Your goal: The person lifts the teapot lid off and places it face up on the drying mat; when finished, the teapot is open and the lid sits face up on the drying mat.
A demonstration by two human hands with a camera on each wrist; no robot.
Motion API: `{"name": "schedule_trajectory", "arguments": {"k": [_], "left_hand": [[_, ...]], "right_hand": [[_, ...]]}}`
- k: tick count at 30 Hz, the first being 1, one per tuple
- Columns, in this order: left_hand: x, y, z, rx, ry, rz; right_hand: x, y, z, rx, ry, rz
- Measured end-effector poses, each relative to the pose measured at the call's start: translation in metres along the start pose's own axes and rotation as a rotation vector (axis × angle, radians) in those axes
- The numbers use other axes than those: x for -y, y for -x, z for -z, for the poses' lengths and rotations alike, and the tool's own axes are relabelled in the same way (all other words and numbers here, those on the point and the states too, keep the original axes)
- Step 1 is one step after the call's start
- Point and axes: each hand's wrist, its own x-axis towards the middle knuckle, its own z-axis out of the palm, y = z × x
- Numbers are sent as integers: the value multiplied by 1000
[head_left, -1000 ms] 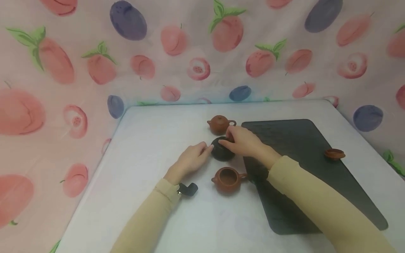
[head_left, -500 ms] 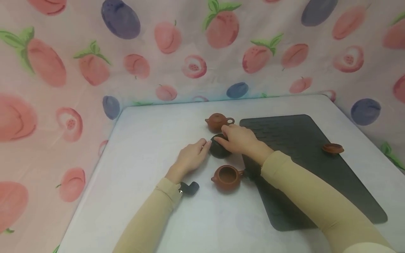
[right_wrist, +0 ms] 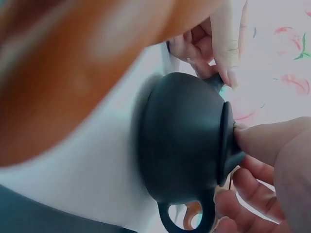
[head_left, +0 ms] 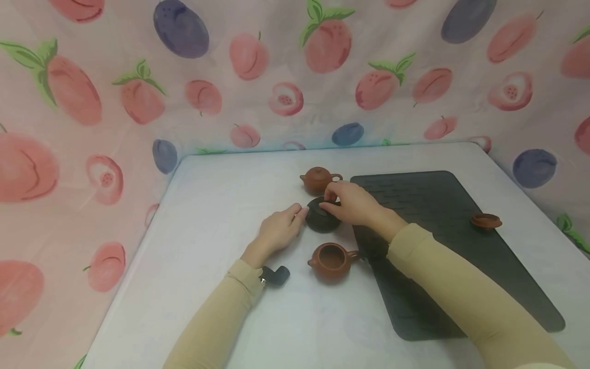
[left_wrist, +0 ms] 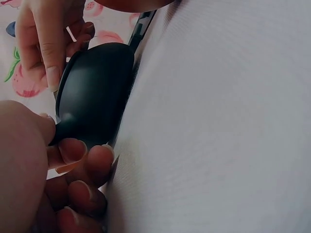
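A small black teapot [head_left: 322,221] stands on the white table between both hands. My left hand [head_left: 278,229] pinches its spout [left_wrist: 63,131] between thumb and finger. From above, my right hand [head_left: 354,205] holds the knob of the black lid [right_wrist: 225,145], which sits over the pot's mouth; whether it is fully seated I cannot tell. The black pot's loop handle [right_wrist: 209,213] is untouched. Nearer to me is a reddish-brown teapot [head_left: 329,274] without a lid, its dark inside showing. Behind the black pot stands a lidded brown teapot [head_left: 316,183].
On the right lies a dark ribbed tray [head_left: 415,192], its left edge close to the teapots' handles. A brown lid [head_left: 486,221] rests upturned on its right edge. Fruit-patterned cloth [head_left: 249,56] hangs behind and beside the table.
The right hand's thumb dipped left over the black lid half a second ago and has since come back slightly right. The left hand keeps its hold on the spout. The head view shifted slightly.
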Motion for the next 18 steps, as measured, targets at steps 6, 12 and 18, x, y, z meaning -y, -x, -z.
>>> {"name": "schedule_trajectory", "arguments": {"k": [6, 12, 18], "left_hand": [[1, 0, 0, 4, 2, -2], [2, -1, 0, -7, -6, -12], [3, 0, 0, -2, 12, -19]], "right_hand": [[-2, -2, -3, -7, -38, -8], [-1, -3, -2, -13, -55, 18], [-4, 1, 12, -43, -420, -50]]}}
